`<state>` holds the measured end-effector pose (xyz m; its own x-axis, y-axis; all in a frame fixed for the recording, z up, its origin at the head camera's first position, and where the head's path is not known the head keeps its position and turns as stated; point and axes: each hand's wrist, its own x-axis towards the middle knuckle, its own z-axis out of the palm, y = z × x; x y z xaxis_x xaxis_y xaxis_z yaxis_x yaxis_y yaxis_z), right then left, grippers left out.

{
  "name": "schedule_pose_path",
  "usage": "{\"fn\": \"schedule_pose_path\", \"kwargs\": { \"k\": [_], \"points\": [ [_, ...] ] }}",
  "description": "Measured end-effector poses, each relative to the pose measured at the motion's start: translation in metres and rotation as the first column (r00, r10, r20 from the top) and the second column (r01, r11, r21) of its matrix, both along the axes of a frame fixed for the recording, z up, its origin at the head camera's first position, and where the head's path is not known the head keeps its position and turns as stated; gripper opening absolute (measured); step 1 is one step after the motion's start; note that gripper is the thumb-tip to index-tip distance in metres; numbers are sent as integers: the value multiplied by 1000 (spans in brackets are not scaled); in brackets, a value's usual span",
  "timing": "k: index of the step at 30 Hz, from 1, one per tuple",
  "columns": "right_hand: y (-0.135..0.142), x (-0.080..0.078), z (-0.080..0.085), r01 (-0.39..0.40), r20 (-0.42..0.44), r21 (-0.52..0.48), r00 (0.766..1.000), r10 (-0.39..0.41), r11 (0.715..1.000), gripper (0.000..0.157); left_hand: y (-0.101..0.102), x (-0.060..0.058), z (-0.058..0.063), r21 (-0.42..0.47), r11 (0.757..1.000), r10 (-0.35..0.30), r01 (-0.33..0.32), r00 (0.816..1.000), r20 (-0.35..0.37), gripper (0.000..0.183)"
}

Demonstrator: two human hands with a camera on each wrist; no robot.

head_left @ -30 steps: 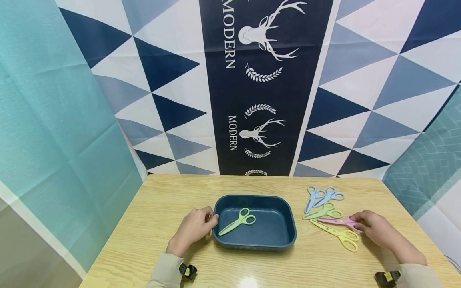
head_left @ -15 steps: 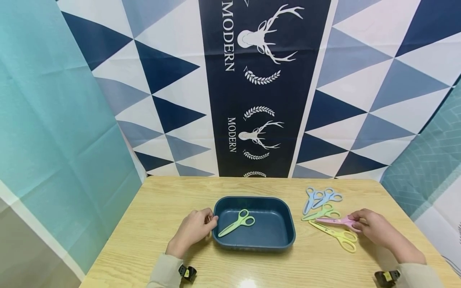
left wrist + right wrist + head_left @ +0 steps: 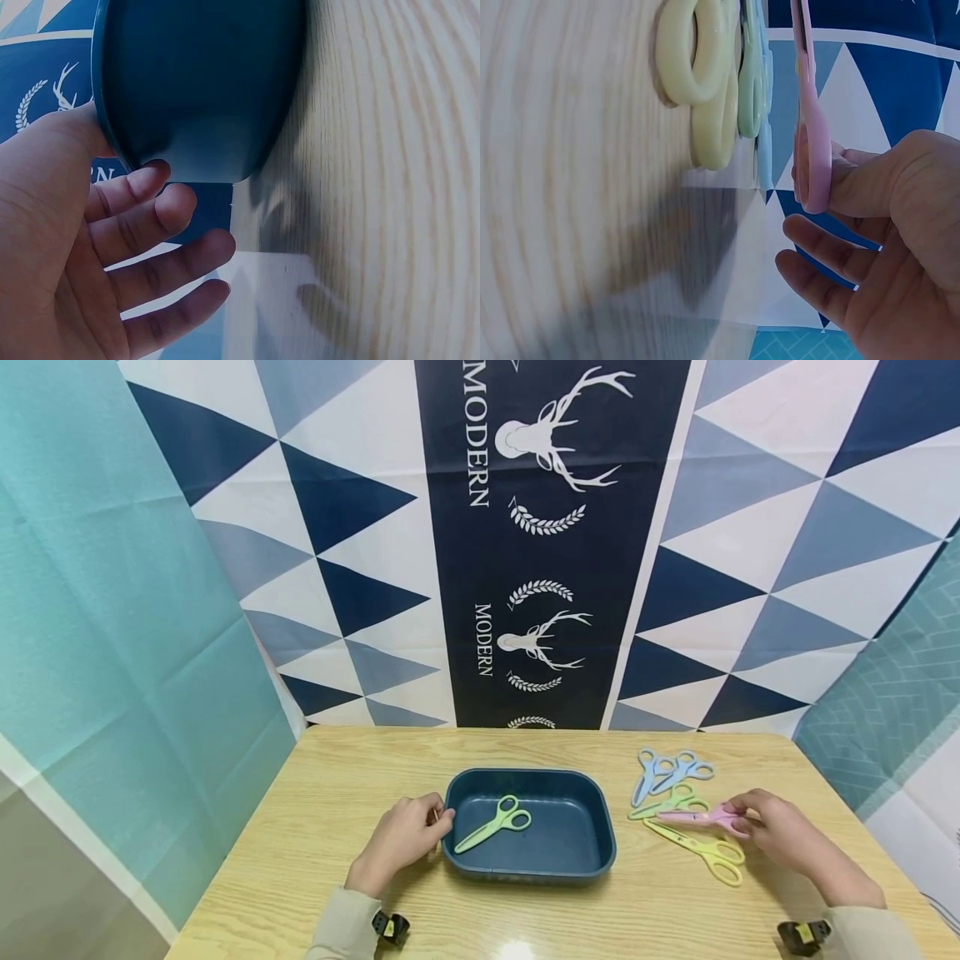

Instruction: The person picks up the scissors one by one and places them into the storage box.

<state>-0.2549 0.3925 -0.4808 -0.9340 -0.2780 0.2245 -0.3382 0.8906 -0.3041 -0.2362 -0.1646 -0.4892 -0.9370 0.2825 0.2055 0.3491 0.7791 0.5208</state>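
Pinching the pink scissors point(image 3: 701, 818) by the handle, thumb and forefinger of my right hand point(image 3: 780, 831) have them to the right of the dark blue tray point(image 3: 558, 839). The other fingers hang half bent and apart. I see the handle raised off the tabletop point(image 3: 337, 777); I can't tell whether the blade tip touches anything. My left hand point(image 3: 405, 831) grips the tray's left end, thumb over the rim, the other fingers loosely bent outside it. Inside the tray, toward its left, lie light green scissors point(image 3: 497, 824). Right of the tray I have yellow scissors point(image 3: 693, 845) nearest me, a second green pair point(image 3: 660, 809) just beyond, and two light blue pairs point(image 3: 678, 774) by its far right corner. Behind the tray stands a patterned backdrop point(image 3: 555, 552).
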Motion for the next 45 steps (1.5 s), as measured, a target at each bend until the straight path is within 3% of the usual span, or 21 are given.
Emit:
{"fn": "schedule_pose_path", "kwargs": {
  "k": [13,22,31,38,45],
  "points": [
    [-3,-5,1,-53,-122,0,991,52,999,18,1,-1,-1,3,1000,-4,4,1000,4,23],
    [-9,-12,9,-127,-197,-19,973,121,992,21,1,-1,-2,-5,1000,3,-3,1000,-3,23],
    [-20,-15,19,-101,-164,-6,982,99,995,15,1,-1,-2,2,1000,-2,2,1000,11,22],
    [-31,-16,29,-112,-213,14,971,112,994,19,1,-1,-1,-3,1000,-6,6,1000,5,23],
    [-43,-15,38,-102,-157,11,982,102,995,16,1,-1,-1,-1,1000,-9,9,1000,4,23]
  ]
}}
